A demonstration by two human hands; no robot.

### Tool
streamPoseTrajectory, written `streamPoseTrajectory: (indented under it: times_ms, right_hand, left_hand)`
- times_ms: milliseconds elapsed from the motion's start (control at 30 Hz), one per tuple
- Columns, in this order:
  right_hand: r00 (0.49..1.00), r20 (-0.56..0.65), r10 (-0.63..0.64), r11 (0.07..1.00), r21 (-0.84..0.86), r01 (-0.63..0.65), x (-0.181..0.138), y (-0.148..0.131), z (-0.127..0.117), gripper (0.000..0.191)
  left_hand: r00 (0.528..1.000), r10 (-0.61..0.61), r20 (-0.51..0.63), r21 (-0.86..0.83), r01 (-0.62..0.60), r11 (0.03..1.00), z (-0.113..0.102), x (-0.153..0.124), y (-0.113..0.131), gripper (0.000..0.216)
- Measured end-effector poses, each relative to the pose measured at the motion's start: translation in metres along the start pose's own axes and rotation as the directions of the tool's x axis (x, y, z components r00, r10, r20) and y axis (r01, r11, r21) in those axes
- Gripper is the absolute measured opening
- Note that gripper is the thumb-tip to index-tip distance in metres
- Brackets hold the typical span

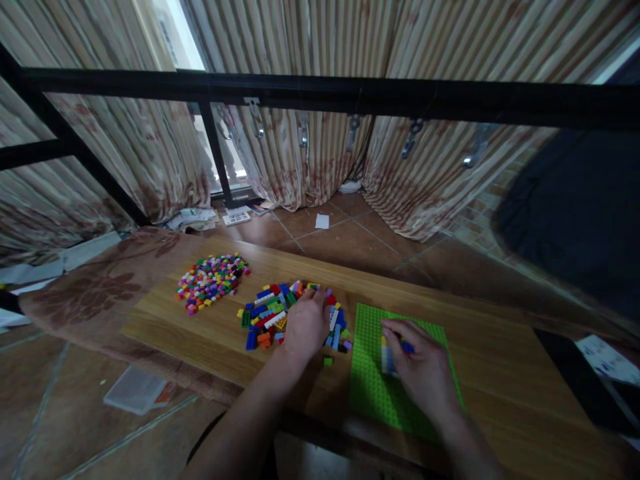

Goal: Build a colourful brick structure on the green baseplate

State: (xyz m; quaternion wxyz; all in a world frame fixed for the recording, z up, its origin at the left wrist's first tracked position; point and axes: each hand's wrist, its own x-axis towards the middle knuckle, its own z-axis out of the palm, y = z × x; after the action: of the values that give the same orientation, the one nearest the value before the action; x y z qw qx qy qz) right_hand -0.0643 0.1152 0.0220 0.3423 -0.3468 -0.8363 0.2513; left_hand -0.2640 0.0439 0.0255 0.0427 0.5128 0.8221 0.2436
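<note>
My left hand (306,323) lies palm down on a heap of larger coloured bricks (267,312) in the middle of the wooden board (200,333), fingers spread over the pieces. My right hand (423,370) rests on a green studded baseplate (373,387), its fingers curled round a blue brick (407,347) beside a short row of pale bricks (386,357) fixed on the plate. A single green brick (327,361) lies loose between the heap and the plate.
A second heap of tiny mixed-colour bricks (213,280) sits at the board's far left. A brown patterned cloth (85,293) covers the left end. A black metal frame (350,93) crosses above, curtains behind. A dark tablet-like slab (575,380) lies at right.
</note>
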Motion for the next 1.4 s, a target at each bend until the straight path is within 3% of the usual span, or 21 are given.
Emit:
streamPoseTrajectory:
  times_ms: [167,433,567,667,733,833,900,967,1100,1233,1400]
  right_hand:
    - [0.999,-0.029,0.046,0.999,-0.025,-0.047,0.000,0.011,-0.009,0.025]
    - [0.992,-0.094,0.083,0.995,-0.048,-0.088,0.006,0.017,-0.024,0.028]
    - [0.979,-0.153,0.132,0.991,-0.004,-0.134,0.008,0.020,-0.031,0.027]
    - [0.958,-0.220,0.184,0.982,0.076,-0.171,0.009,0.020,-0.032,0.027]
    - [0.940,-0.251,0.232,0.969,0.144,-0.201,0.010,0.020,-0.032,0.027]
    - [0.923,-0.223,0.315,0.929,0.274,-0.251,0.010,0.018,-0.032,0.025]
    - [0.932,-0.125,0.340,0.895,0.347,-0.280,0.010,0.015,-0.032,0.024]
    - [0.944,-0.010,0.329,0.873,0.386,-0.300,0.009,0.012,-0.032,0.024]
    - [0.955,0.137,0.265,0.869,0.396,-0.298,0.004,0.007,-0.027,0.031]
    - [0.951,0.204,0.234,0.851,0.430,-0.301,0.003,0.003,-0.017,0.034]
    - [0.928,0.212,0.306,0.766,0.524,-0.372,0.003,0.001,-0.006,0.027]
  left_hand:
    - [0.999,-0.016,0.051,0.187,0.007,0.982,0.011,0.008,0.009,0.027]
    - [0.992,-0.088,0.095,0.245,0.062,0.967,0.006,0.009,0.010,0.029]
    - [0.999,-0.050,0.022,0.145,0.046,0.988,0.000,0.009,0.004,0.025]
    - [0.998,-0.061,-0.018,-0.130,0.058,0.990,-0.005,0.014,0.001,0.023]
    - [0.995,-0.100,0.003,-0.428,0.091,0.899,-0.007,0.016,0.003,0.022]
    - [0.973,-0.172,0.155,-0.799,0.226,0.557,-0.004,0.014,0.016,0.023]
    - [0.943,-0.181,0.280,-0.886,0.327,0.328,0.000,0.008,0.028,0.024]
    - [0.918,-0.165,0.360,-0.900,0.389,0.199,0.006,0.002,0.039,0.026]
    - [0.901,-0.114,0.418,-0.893,0.431,0.132,0.013,-0.003,0.048,0.028]
    - [0.912,-0.087,0.401,-0.897,0.410,0.166,0.013,-0.004,0.049,0.026]
    - [0.941,-0.072,0.331,-0.916,0.339,0.214,0.018,-0.008,0.055,0.024]
